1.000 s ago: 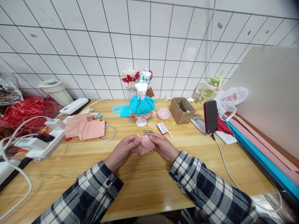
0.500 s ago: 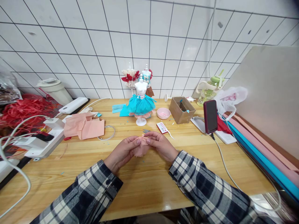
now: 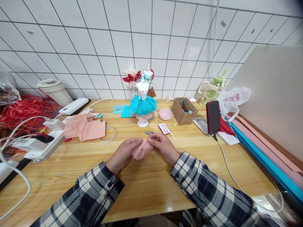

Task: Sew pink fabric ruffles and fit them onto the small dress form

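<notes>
A gathered piece of peach crepe paper (image 3: 142, 150) with a fringed lower edge fans out between my two hands, above the table. My left hand (image 3: 124, 154) pinches its left upper part between thumb and fingers. My right hand (image 3: 163, 146) grips the bunched top at the right. Just beyond my fingers lie small scissors (image 3: 148, 132), partly hidden by my right hand. Behind them stands a white mini dress form (image 3: 143, 88) wearing a turquoise ruffled skirt (image 3: 142, 105) with peach ruffles below.
Folded peach paper (image 3: 93, 128) and a coiled white cable lie left, near a power strip (image 3: 47, 142). A pink bowl (image 3: 165, 114), a small box (image 3: 164, 128) and a cardboard box (image 3: 184, 112) stand beyond my right hand. A phone (image 3: 213, 118) stands upright at right.
The peach paper has spread wider and its fringed edge has swung left. My left fingers have shifted slightly left, away from the bunched top, while my right hand keeps its hold.
</notes>
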`<state>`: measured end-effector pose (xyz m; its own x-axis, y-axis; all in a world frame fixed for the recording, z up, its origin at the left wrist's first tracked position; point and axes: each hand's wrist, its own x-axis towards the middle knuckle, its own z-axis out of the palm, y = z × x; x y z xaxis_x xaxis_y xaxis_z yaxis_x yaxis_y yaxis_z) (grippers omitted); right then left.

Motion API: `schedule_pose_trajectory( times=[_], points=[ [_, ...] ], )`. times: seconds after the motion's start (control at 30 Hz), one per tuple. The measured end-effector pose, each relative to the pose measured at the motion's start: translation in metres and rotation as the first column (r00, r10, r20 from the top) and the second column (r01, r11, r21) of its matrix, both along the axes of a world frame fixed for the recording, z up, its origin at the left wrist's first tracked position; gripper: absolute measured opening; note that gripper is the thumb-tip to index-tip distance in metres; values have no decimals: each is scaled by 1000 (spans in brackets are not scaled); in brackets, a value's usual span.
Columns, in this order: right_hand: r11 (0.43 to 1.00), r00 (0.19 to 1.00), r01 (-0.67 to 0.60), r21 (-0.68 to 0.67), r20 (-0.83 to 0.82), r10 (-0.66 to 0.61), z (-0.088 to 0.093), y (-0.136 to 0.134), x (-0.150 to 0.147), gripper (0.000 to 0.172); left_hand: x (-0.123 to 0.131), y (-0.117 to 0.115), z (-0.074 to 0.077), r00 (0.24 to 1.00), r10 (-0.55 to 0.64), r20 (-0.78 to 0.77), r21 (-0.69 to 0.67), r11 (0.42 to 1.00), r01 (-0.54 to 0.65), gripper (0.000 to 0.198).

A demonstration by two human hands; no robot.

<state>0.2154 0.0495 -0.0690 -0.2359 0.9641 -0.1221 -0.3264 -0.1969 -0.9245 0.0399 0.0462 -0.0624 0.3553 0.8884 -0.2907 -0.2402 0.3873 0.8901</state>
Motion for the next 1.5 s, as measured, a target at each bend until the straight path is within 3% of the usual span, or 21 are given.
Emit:
schedule_pose_trajectory(
  times=[0.17, 0.3, 0.53, 0.67, 0.73, 0.77, 0.83, 0.87, 0.97, 1.1, 1.3, 1.5],
  points=[
    [996, 994, 93, 7, -52, -92, -2, 2, 1, 37, 2, -1, 6, 996, 55, 74, 33, 998, -57, 47],
    [989, 987, 149, 13, -66, -148, 1, 2, 3, 44, 1, -1, 7, 999, 32, 25, 91, 995, -34, 64],
    [991, 981, 58, -117, -179, -79, 4, 0, 0, 44, 1, 2, -1, 997, 71, -41, 169, 984, -63, 64],
    [991, 979, 89, -102, -177, -106, 2, 4, 5, 34, -4, 3, 3, 996, 20, -89, 230, 973, 1, 62],
    [993, 978, 89, -72, -183, -101, 4, 6, 11, 32, -12, 10, 4, 979, 79, -190, 298, 954, -20, 57],
    [995, 980, 82, -53, -175, -90, 6, 8, 14, 31, -18, 16, 3, 947, 161, -277, 343, 937, -59, 55],
    [998, 988, 63, -12, -143, -64, 11, 10, 21, 30, -26, 33, 1, 783, 407, -471, 478, 863, -161, 53],
    [999, 991, 52, 11, -124, -51, 12, 11, 23, 30, -28, 42, -1, 704, 463, -538, 521, 840, -153, 54],
    [997, 997, 17, 69, -80, -11, 13, 14, 26, 30, -20, 71, -8, 562, 467, -683, 566, 824, 3, 57],
    [994, 998, -27, 108, -50, 33, 8, 19, 24, 30, 8, 98, -14, 391, 506, -769, 570, 820, 59, 54],
    [990, 997, -58, 125, -40, 63, 4, 21, 20, 33, 22, 112, -19, 343, 479, -808, 540, 834, 109, 37],
    [966, 975, -224, 129, 29, 222, -2, 13, 9, 35, 19, 116, -22, 331, 499, -801, 555, 826, 96, 30]
  ],
)
